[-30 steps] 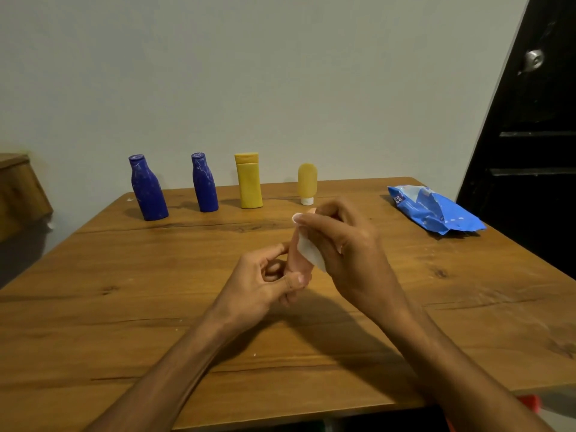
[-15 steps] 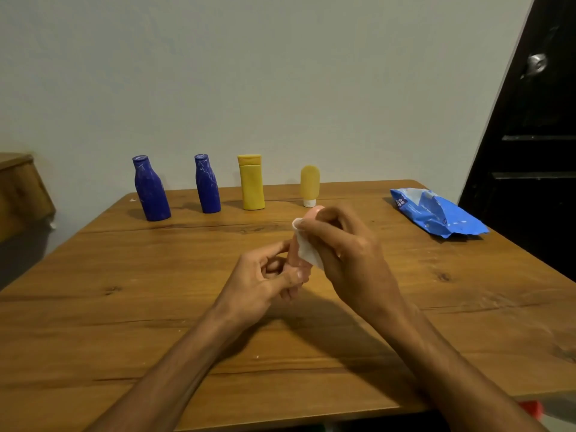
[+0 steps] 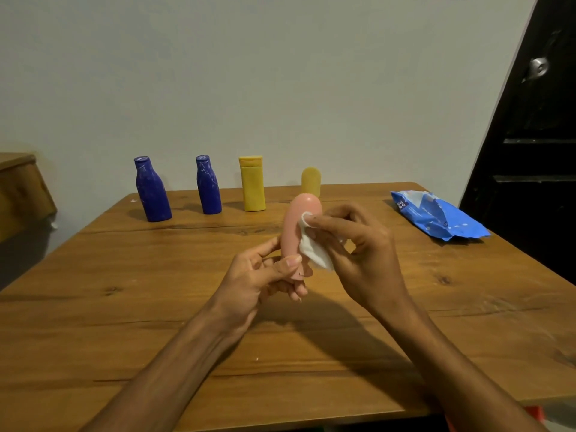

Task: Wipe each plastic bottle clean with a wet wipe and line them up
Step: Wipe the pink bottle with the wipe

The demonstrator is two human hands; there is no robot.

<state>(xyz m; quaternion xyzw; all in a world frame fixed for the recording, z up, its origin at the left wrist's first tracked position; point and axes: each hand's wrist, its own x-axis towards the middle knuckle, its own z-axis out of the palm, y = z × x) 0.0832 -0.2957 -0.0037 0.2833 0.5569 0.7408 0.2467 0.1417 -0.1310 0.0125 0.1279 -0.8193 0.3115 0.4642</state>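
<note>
Above table (image 3: pixel 124 307): left hand (image 3: pixel 258 282) grips pink bottle (image 3: pixel 296 226); right hand (image 3: pixel 361 244) presses wipe (image 3: pixel 313 251).

The pink bottle (image 3: pixel 300 226) hid the yellow tube's (image 3: pixel 310 179) lower end at 12 o'clock; the left hand (image 3: pixel 249 285) covered that bottle's base. At 3 o'clock, the wipes pack's (image 3: pixel 436 219) print was too small to read.

The table (image 3: pixel 124 307) is wood, its grain and dark knots showing under a soft sheen. The pink bottle (image 3: pixel 296 226) is smooth matt plastic; the wipe (image 3: pixel 313 254) against it looks like limp, creased white cloth. At the far edge the left blue bottle (image 3: pixel 152 191) and second blue bottle (image 3: pixel 208 187) are glossier plastic (both streaked with pale scuffs), the tall yellow bottle (image 3: pixel 252 185) matt. The blue packet (image 3: pixel 436 218), far right, is shiny crinkled film.
</note>
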